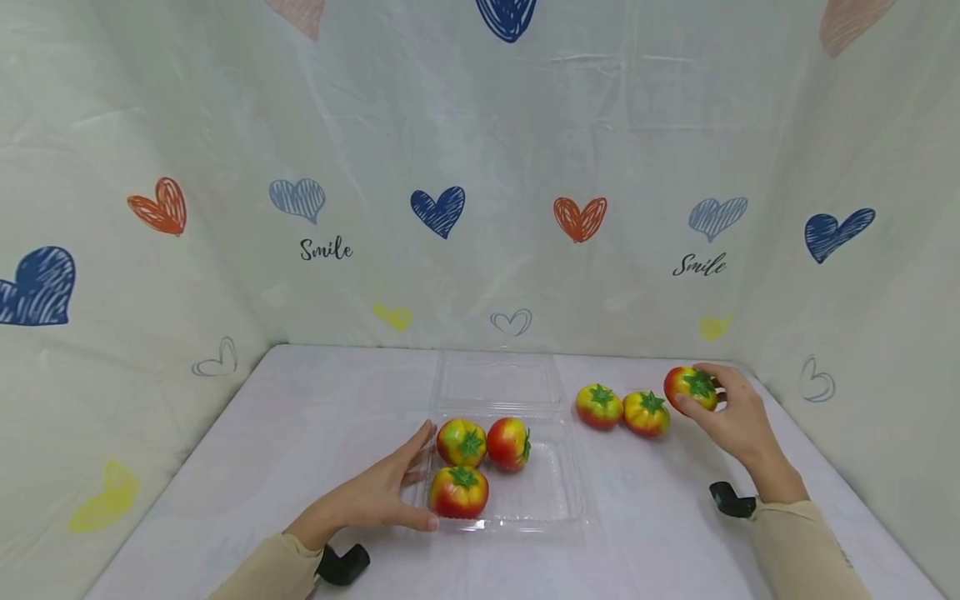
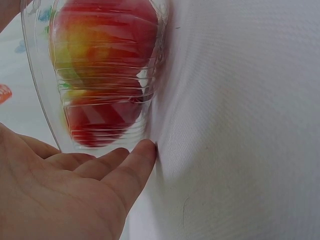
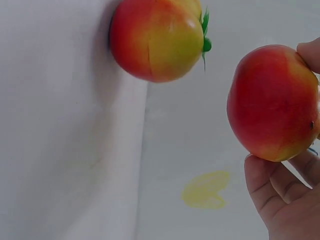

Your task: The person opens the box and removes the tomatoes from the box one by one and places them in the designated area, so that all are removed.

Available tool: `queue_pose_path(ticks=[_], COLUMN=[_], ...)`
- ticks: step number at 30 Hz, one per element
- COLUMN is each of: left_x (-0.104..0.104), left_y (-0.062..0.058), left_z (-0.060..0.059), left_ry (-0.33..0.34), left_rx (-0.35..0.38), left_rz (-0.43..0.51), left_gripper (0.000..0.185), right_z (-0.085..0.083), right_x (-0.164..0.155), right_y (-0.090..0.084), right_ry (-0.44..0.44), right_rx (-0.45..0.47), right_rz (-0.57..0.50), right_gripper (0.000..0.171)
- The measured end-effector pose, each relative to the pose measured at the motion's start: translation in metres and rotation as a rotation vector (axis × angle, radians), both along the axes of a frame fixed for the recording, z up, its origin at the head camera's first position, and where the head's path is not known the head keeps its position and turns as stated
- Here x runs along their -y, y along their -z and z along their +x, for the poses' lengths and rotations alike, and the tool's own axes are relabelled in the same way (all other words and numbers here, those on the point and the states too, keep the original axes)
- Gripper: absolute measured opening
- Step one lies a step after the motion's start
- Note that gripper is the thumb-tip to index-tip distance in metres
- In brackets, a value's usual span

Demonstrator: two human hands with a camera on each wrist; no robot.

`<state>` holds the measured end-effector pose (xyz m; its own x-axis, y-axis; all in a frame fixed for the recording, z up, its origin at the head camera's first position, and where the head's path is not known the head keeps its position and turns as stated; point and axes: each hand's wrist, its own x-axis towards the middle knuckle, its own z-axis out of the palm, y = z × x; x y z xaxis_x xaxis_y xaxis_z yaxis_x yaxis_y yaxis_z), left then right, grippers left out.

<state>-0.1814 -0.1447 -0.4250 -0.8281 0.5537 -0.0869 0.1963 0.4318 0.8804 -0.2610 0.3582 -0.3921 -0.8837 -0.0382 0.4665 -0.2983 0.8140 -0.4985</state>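
The person's right hand [image 1: 731, 412] holds a red-and-yellow tomato [image 1: 691, 387] with a green stalk, fingers and thumb curled round it, lifted just off the white table [image 1: 300, 433] at the far right. The right wrist view shows that fruit [image 3: 272, 102] pinched between the thumb above and the fingers [image 3: 265, 180] below, clear of the cloth.

Just left of the held tomato, two more tomatoes lie on the table side by side — the nearer one [image 1: 646, 413] almost touching the next [image 1: 599, 406]. One of them appears in the right wrist view [image 3: 157, 40], resting on the cloth, apart from the held fruit.

In the middle of the table stands a clear plastic box [image 1: 555, 492], its hinged lid [image 1: 498, 382] lying open and flat on the far side. Three tomatoes sit in the left part of the box: one at far left [image 1: 461, 442], one just right of it [image 1: 508, 443], touching, and one nearer the person [image 1: 458, 492].

The left hand [image 1: 375, 498] lies flat beside the box, fingers straight and relaxed, resting against its left wall — the thumb runs along the near edge below the nearest tomato. In the left wrist view the fingertips [image 2: 142, 152] touch the ribbed clear wall [image 2: 45, 100] of the box, with blurred red fruit behind it.

A backdrop [image 1: 480, 167] printed with hearts stands behind and on both sides of the table.
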Motion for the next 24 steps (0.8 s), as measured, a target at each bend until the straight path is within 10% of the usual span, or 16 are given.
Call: queue_pose_path(ticks=[24], left_x=[0.0], left_y=[0.002], left_z=[-0.001], left_ry=[0.004], left_rx=[-0.005], left_rz=[0.008], left_gripper=[0.119], right_z=[-0.008], right_x=[-0.017], right_y=[0.018], right_ry=[0.04], right_rx=[0.167], right_rz=[0.003], right_gripper=[0.062])
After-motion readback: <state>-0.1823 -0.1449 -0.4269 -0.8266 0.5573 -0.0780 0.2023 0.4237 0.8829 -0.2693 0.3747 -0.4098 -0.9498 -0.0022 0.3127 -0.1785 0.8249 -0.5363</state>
